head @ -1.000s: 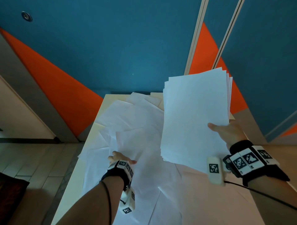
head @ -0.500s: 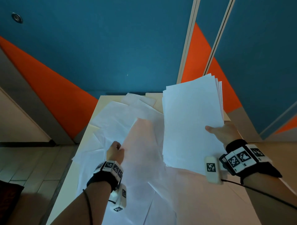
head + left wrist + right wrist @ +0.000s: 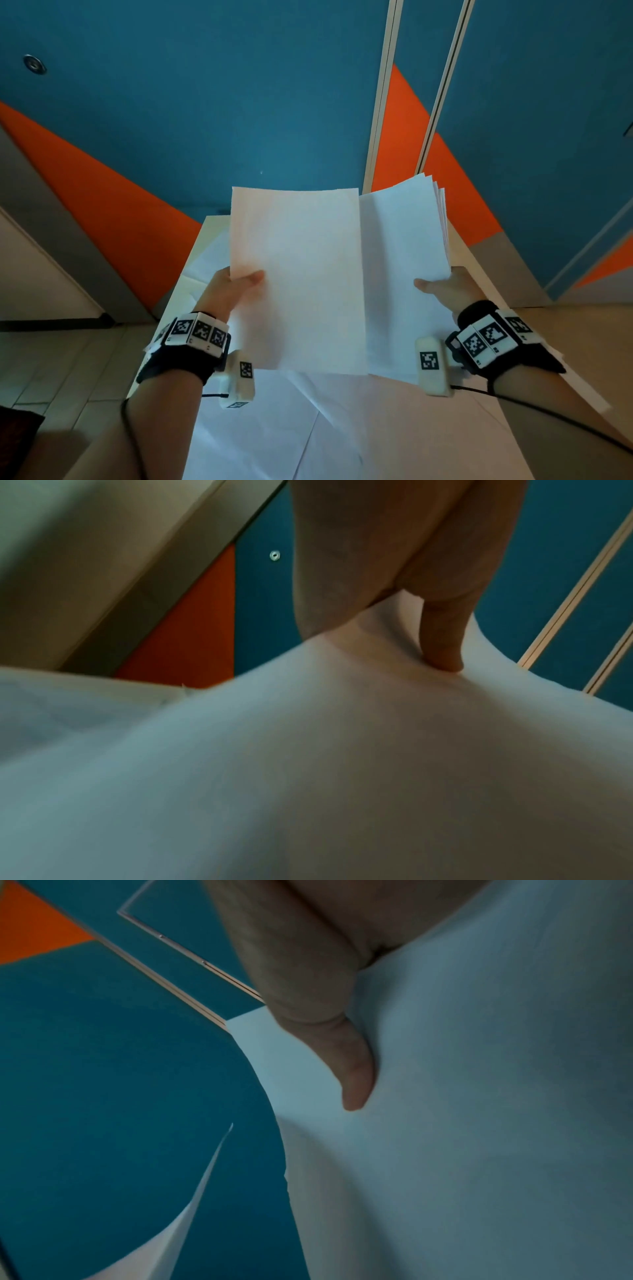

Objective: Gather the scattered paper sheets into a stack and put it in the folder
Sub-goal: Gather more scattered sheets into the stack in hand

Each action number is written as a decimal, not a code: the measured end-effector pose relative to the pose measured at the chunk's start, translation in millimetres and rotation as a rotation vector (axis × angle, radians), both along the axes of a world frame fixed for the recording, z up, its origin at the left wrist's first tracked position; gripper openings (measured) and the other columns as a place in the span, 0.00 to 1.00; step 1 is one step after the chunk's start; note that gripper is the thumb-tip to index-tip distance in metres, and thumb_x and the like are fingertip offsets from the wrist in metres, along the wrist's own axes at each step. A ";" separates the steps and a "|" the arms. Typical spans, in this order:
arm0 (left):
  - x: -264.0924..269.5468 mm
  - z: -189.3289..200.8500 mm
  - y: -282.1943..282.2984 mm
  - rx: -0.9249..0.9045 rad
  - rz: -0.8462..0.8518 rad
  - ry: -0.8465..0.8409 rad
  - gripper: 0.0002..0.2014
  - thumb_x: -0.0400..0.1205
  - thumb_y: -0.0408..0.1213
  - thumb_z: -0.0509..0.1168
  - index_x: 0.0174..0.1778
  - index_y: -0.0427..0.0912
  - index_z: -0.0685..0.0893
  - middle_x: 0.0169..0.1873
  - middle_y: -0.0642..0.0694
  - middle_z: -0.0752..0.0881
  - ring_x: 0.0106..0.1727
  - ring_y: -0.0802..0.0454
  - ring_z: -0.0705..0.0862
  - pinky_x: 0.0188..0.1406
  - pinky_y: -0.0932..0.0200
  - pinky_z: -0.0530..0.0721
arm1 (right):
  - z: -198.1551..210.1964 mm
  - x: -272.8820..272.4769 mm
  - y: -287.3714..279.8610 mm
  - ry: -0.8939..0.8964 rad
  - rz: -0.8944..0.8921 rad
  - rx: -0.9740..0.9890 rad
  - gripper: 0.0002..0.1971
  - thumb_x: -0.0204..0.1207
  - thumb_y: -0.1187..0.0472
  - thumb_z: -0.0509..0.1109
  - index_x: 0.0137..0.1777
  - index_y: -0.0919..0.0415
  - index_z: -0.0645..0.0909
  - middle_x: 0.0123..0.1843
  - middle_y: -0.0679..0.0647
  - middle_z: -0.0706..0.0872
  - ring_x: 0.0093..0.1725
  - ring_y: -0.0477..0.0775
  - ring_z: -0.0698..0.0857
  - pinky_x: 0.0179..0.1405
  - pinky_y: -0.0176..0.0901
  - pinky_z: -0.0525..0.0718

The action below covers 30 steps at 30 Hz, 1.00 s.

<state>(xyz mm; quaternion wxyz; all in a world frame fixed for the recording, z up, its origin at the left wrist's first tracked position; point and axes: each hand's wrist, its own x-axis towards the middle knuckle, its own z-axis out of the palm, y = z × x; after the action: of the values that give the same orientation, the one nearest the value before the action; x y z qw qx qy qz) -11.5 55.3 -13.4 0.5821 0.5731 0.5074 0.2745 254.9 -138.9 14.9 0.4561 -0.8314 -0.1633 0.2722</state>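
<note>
My left hand (image 3: 239,284) pinches a single white sheet (image 3: 298,281) at its left edge and holds it up above the table, thumb (image 3: 441,642) pressed on its face. My right hand (image 3: 442,287) grips a stack of white sheets (image 3: 404,260) at its right edge, thumb (image 3: 356,1074) on top. The single sheet overlaps the stack's left part. More loose sheets (image 3: 274,428) lie spread on the table (image 3: 479,260) below. No folder shows in any view.
The narrow light table runs away from me toward a blue and orange wall (image 3: 239,102). Pale floor tiles (image 3: 68,359) lie to the left of the table. A dark object (image 3: 17,428) sits at the lower left corner.
My left hand has lifted one sheet off the table and brought it up beside and over the stack. The right hand has kept the stack raised, shifting slightly.
</note>
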 end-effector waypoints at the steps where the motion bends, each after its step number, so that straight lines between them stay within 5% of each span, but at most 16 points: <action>1: 5.3 -1.6 -4.4 -0.043 -0.011 -0.031 0.17 0.78 0.34 0.69 0.61 0.29 0.81 0.54 0.34 0.86 0.54 0.37 0.84 0.59 0.45 0.81 | -2.9 -0.8 0.5 0.026 0.012 0.011 0.23 0.74 0.65 0.73 0.67 0.74 0.73 0.66 0.65 0.80 0.68 0.65 0.78 0.59 0.46 0.73; 5: 25.8 -2.2 -18.8 -0.180 -0.081 -0.130 0.12 0.80 0.33 0.67 0.57 0.33 0.81 0.50 0.37 0.86 0.52 0.40 0.83 0.49 0.51 0.81 | -7.2 -8.1 0.6 0.121 0.085 0.048 0.30 0.70 0.63 0.77 0.70 0.71 0.73 0.67 0.61 0.81 0.68 0.62 0.79 0.67 0.49 0.74; 11: 46.4 1.4 -29.5 -0.189 -0.184 -0.141 0.19 0.79 0.33 0.68 0.65 0.35 0.77 0.57 0.37 0.85 0.60 0.38 0.82 0.53 0.49 0.82 | -8.3 -16.6 -1.6 0.188 0.182 0.058 0.17 0.72 0.74 0.71 0.62 0.72 0.80 0.59 0.63 0.86 0.62 0.64 0.83 0.67 0.54 0.78; 15: 53.8 0.2 -34.6 -0.176 -0.210 -0.160 0.37 0.65 0.39 0.79 0.70 0.36 0.75 0.62 0.38 0.84 0.64 0.40 0.82 0.68 0.43 0.78 | -5.2 -18.0 -5.5 0.210 0.199 0.015 0.03 0.75 0.74 0.66 0.46 0.68 0.78 0.40 0.55 0.82 0.48 0.62 0.83 0.49 0.48 0.82; 17: 57.3 2.0 -40.5 -0.170 -0.264 -0.153 0.31 0.67 0.35 0.77 0.68 0.35 0.78 0.61 0.38 0.85 0.62 0.43 0.83 0.69 0.45 0.76 | -3.4 -18.5 -8.3 0.242 0.219 0.017 0.06 0.77 0.71 0.66 0.39 0.64 0.77 0.38 0.56 0.82 0.41 0.58 0.82 0.43 0.46 0.82; 19: 60.8 0.3 -43.2 -0.174 -0.274 -0.152 0.27 0.70 0.31 0.75 0.66 0.34 0.80 0.60 0.38 0.86 0.60 0.46 0.84 0.64 0.51 0.79 | -3.4 -19.5 -10.6 0.316 0.282 0.071 0.03 0.77 0.67 0.68 0.46 0.67 0.82 0.43 0.58 0.87 0.43 0.61 0.85 0.47 0.52 0.84; 21: 62.8 -2.1 -44.6 -0.167 -0.240 -0.166 0.23 0.73 0.28 0.73 0.65 0.33 0.81 0.60 0.38 0.86 0.60 0.44 0.84 0.55 0.59 0.81 | -3.2 -19.7 -10.8 0.370 0.201 0.183 0.12 0.78 0.56 0.69 0.52 0.65 0.83 0.44 0.56 0.89 0.43 0.56 0.86 0.44 0.48 0.84; 22: 63.9 -3.2 -45.1 -0.165 -0.219 -0.176 0.22 0.74 0.28 0.73 0.65 0.33 0.81 0.60 0.37 0.86 0.61 0.43 0.84 0.53 0.60 0.81 | -4.9 -17.8 -10.0 0.396 0.119 0.249 0.21 0.73 0.42 0.71 0.54 0.60 0.83 0.46 0.55 0.90 0.45 0.55 0.87 0.47 0.47 0.84; 24: 66.5 -4.4 -47.1 -0.170 -0.182 -0.200 0.23 0.73 0.27 0.73 0.65 0.33 0.81 0.59 0.37 0.86 0.61 0.42 0.84 0.53 0.60 0.81 | -10.6 -10.5 -8.8 0.482 0.051 0.346 0.45 0.50 0.23 0.71 0.62 0.51 0.81 0.58 0.52 0.89 0.58 0.54 0.87 0.62 0.53 0.81; 25: 67.9 -4.0 -48.4 -0.167 -0.172 -0.211 0.23 0.73 0.26 0.73 0.64 0.34 0.81 0.59 0.38 0.86 0.60 0.43 0.84 0.52 0.59 0.81 | -10.3 -9.9 -9.8 0.498 0.070 0.366 0.51 0.44 0.23 0.73 0.67 0.50 0.78 0.64 0.51 0.86 0.65 0.54 0.83 0.69 0.56 0.76; 27: 70.3 0.2 -52.6 -0.156 -0.168 -0.226 0.22 0.72 0.26 0.73 0.63 0.36 0.81 0.56 0.40 0.87 0.56 0.44 0.85 0.47 0.60 0.81 | -1.4 -15.5 -14.5 0.448 0.180 0.348 0.49 0.50 0.33 0.78 0.72 0.55 0.74 0.71 0.50 0.80 0.73 0.53 0.75 0.77 0.56 0.67; 30: 69.4 9.6 -52.3 -0.170 -0.231 -0.276 0.25 0.70 0.32 0.77 0.64 0.37 0.82 0.57 0.39 0.88 0.60 0.42 0.86 0.52 0.55 0.84 | 2.6 -14.5 -18.7 0.312 0.217 0.293 0.26 0.70 0.61 0.76 0.68 0.66 0.76 0.66 0.59 0.83 0.69 0.59 0.79 0.74 0.56 0.71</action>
<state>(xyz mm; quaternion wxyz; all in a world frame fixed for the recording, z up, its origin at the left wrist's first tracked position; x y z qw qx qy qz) 57.9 3.0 -3.8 0.7199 0.5333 0.3749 0.2382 240.5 -157.5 17.5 0.5597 -0.6818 -0.2172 0.4181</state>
